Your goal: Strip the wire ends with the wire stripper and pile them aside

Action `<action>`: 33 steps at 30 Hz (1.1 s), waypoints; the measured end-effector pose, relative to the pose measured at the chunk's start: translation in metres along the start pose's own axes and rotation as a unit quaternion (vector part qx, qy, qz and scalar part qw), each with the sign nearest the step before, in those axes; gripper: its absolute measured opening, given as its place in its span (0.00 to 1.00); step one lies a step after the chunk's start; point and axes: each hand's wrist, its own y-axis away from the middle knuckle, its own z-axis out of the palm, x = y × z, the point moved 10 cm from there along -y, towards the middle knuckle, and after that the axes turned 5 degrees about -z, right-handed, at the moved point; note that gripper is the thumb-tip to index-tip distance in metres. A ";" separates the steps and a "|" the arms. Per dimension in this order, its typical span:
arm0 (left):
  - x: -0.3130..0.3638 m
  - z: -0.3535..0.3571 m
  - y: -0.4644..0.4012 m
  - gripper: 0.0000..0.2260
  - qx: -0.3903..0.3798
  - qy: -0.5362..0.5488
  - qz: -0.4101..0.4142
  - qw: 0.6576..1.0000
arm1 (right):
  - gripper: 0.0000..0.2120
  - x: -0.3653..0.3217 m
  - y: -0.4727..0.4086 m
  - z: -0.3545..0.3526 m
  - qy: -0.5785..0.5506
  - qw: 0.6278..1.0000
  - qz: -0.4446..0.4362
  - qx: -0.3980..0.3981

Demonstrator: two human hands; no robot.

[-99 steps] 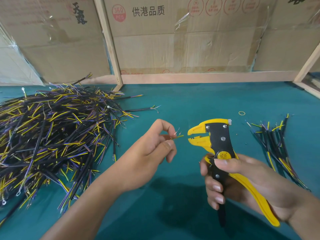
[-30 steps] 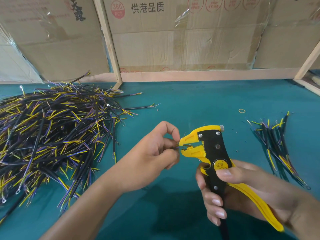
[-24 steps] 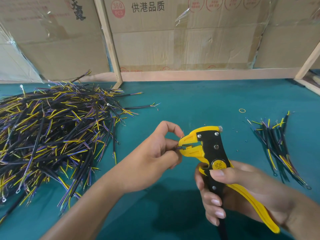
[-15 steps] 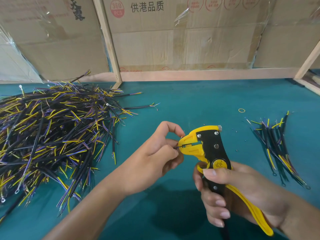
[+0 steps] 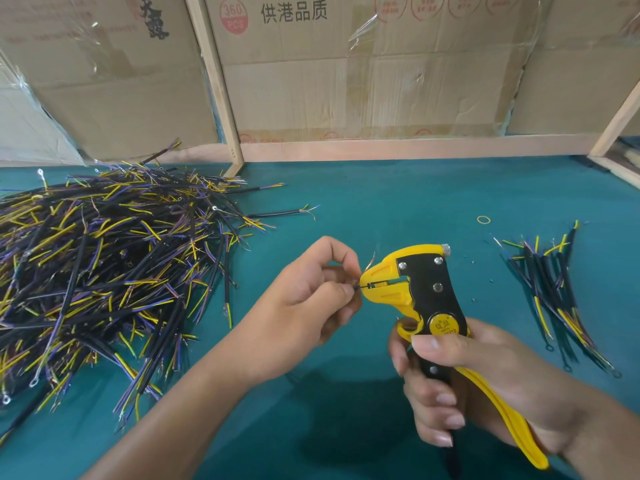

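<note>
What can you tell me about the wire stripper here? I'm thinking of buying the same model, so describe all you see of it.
The wire stripper is yellow, plastic-looking, with black side plates fixed by silver rivets, a knurled silver screw on top and a round yellow badge at the pivot. It is held above the teal table, nose pointing left. The right hand grips its yellow and black handles, thumb under the badge. Its jaws are nearly closed on a thin wire end that the left hand pinches and feeds in.
</note>
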 end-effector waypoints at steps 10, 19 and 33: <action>0.002 -0.003 0.000 0.02 0.037 0.028 0.012 0.999 | 0.17 -0.002 0.001 -0.001 0.012 1.000 -0.008 0.024; 0.002 -0.005 0.000 0.05 0.039 -0.003 0.024 0.999 | 0.21 -0.003 0.000 0.002 0.018 0.999 -0.028 0.017; 0.002 -0.019 -0.002 0.07 0.098 -0.115 0.054 0.987 | 0.19 0.000 -0.004 -0.005 -0.010 1.000 -0.021 0.013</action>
